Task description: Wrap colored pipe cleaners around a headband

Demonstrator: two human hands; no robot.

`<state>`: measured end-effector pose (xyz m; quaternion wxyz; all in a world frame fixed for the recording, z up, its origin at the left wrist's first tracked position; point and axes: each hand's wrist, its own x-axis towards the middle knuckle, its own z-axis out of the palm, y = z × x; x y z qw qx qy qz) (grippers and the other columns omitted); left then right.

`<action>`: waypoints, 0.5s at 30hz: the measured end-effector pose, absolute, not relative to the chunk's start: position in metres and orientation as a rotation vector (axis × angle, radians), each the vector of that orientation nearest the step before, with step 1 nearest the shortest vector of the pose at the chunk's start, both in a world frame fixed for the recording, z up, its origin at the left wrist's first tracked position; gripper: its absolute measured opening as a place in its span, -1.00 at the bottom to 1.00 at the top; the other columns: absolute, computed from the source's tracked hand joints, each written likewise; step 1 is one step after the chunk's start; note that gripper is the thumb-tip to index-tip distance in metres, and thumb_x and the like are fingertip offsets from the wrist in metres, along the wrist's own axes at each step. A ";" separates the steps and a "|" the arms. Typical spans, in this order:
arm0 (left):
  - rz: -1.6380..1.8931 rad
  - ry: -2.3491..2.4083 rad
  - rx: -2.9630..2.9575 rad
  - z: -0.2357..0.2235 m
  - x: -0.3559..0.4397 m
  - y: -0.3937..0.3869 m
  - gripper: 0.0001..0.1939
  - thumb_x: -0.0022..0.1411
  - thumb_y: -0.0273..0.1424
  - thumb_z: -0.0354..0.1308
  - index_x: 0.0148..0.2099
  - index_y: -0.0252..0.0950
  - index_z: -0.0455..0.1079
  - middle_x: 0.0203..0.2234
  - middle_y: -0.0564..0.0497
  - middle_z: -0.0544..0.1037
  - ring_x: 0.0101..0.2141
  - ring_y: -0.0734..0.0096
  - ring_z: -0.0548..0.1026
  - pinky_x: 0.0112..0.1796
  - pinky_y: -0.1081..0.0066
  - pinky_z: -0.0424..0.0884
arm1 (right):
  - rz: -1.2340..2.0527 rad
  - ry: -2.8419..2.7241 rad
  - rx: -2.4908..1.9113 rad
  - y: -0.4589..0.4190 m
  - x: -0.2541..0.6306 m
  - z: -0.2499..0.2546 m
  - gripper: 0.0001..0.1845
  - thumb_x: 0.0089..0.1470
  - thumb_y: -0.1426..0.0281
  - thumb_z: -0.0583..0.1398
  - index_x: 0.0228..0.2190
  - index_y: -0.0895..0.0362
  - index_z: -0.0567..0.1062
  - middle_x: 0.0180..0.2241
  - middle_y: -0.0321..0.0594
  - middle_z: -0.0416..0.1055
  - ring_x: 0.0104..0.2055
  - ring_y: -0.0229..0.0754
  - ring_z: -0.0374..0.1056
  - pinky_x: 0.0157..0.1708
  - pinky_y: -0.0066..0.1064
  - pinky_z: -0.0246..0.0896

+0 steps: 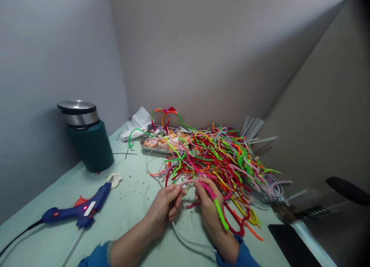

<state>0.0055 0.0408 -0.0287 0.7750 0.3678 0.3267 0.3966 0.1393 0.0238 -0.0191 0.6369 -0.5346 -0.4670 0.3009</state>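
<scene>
Between my hands runs a fuzzy pipe cleaner strip [220,213], pale pink on the left, then bright pink and lime green. My left hand [162,207] pinches the pale pink end between thumb and fingers. My right hand [209,207] is closed around the bright pink stretch, and the green end hangs over the back of it toward the wrist. Below the hands a thin white wire or cord [185,240] curves to the right; whether it joins the strip is hidden. Just beyond my fingers lies a big tangled pile of coloured pipe cleaners [214,155].
At left a blue glue gun [86,209] with a lit red light lies on the table, its tip by a whitish patch [116,179]. Behind it stands a dark green flask [90,143]. A metal tray [157,152] holds small decorations. A dark flat object [291,244] lies right.
</scene>
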 end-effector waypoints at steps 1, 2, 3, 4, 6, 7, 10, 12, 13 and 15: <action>0.847 0.702 0.792 -0.029 0.005 0.041 -0.76 0.22 -0.25 0.00 -0.34 -0.34 0.27 -0.72 0.19 0.22 -0.81 0.74 -0.04 -0.78 0.61 -0.11 | 0.662 -1.083 -1.222 0.023 0.140 -0.018 -0.84 0.01 0.30 0.21 -0.46 0.14 0.43 -0.56 -0.35 0.32 -0.54 -0.31 0.18 -0.55 -0.51 0.10; 0.837 0.697 0.787 -0.029 0.005 0.041 -0.76 0.22 -0.25 0.00 -0.34 -0.34 0.27 -0.72 0.19 0.21 -0.81 0.74 -0.05 -0.79 0.62 -0.12 | 0.640 -1.100 -1.217 0.023 0.142 -0.018 -0.85 0.01 0.30 0.21 -0.46 0.14 0.44 -0.52 -0.33 0.34 -0.51 -0.30 0.20 -0.51 -0.50 0.12; 0.826 0.689 0.781 -0.029 0.004 0.041 -0.77 0.22 -0.25 0.00 -0.35 -0.33 0.27 -0.72 0.19 0.22 -0.81 0.73 -0.05 -0.79 0.62 -0.12 | 0.620 -1.117 -1.209 0.023 0.143 -0.018 -0.87 0.01 0.31 0.21 -0.46 0.13 0.44 -0.50 -0.32 0.36 -0.48 -0.29 0.22 -0.48 -0.49 0.13; 0.816 0.680 0.774 -0.030 0.003 0.042 -0.77 0.22 -0.26 0.00 -0.36 -0.33 0.27 -0.73 0.19 0.22 -0.82 0.73 -0.06 -0.80 0.62 -0.13 | 0.603 -1.133 -1.198 0.024 0.144 -0.019 -0.88 0.01 0.32 0.21 -0.45 0.13 0.45 -0.49 -0.32 0.37 -0.47 -0.28 0.24 -0.46 -0.48 0.14; 0.799 0.660 0.756 -0.031 0.002 0.042 -0.78 0.21 -0.26 0.01 -0.37 -0.33 0.27 -0.73 0.19 0.22 -0.82 0.73 -0.06 -0.81 0.62 -0.13 | 0.577 -1.165 -1.174 0.026 0.146 -0.023 -0.89 0.02 0.34 0.20 -0.44 0.12 0.45 -0.49 -0.32 0.36 -0.46 -0.28 0.24 -0.44 -0.47 0.15; 0.793 0.653 0.746 -0.031 0.002 0.042 -0.78 0.20 -0.27 0.01 -0.38 -0.33 0.27 -0.74 0.19 0.22 -0.82 0.73 -0.06 -0.81 0.62 -0.13 | 0.564 -1.183 -1.165 0.027 0.147 -0.024 -0.90 0.03 0.34 0.19 -0.45 0.12 0.44 -0.49 -0.33 0.35 -0.47 -0.28 0.24 -0.44 -0.47 0.15; 0.772 0.655 0.722 -0.031 0.001 0.043 -0.79 0.19 -0.29 0.03 -0.40 -0.33 0.27 -0.75 0.19 0.21 -0.83 0.73 -0.06 -0.82 0.62 -0.10 | 0.538 -1.221 -1.162 0.029 0.147 -0.028 -0.90 0.06 0.36 0.16 -0.45 0.12 0.42 -0.49 -0.32 0.35 -0.46 -0.27 0.26 -0.41 -0.46 0.16; 0.764 0.668 0.734 -0.029 0.000 0.043 -0.79 0.18 -0.29 0.03 -0.39 -0.34 0.28 -0.74 0.18 0.22 -0.83 0.72 -0.03 -0.82 0.61 -0.06 | 0.551 -1.216 -1.169 0.028 0.145 -0.028 -0.89 0.07 0.35 0.15 -0.44 0.12 0.41 -0.47 -0.30 0.37 -0.42 -0.25 0.29 -0.39 -0.44 0.18; 0.769 0.677 0.753 -0.028 0.000 0.043 -0.78 0.19 -0.28 0.03 -0.38 -0.35 0.29 -0.73 0.17 0.23 -0.83 0.71 -0.01 -0.82 0.61 -0.04 | 0.563 -1.210 -1.174 0.028 0.144 -0.029 -0.89 0.08 0.35 0.14 -0.42 0.12 0.41 -0.45 -0.28 0.38 -0.40 -0.23 0.30 -0.38 -0.44 0.19; 0.791 0.697 0.786 -0.025 -0.003 0.045 -0.76 0.19 -0.26 0.03 -0.35 -0.36 0.31 -0.71 0.17 0.25 -0.83 0.72 0.00 -0.82 0.61 -0.04 | 0.576 -1.217 -1.176 0.027 0.143 -0.030 -0.89 0.07 0.34 0.15 -0.40 0.12 0.43 -0.41 -0.26 0.41 -0.36 -0.21 0.33 -0.35 -0.42 0.21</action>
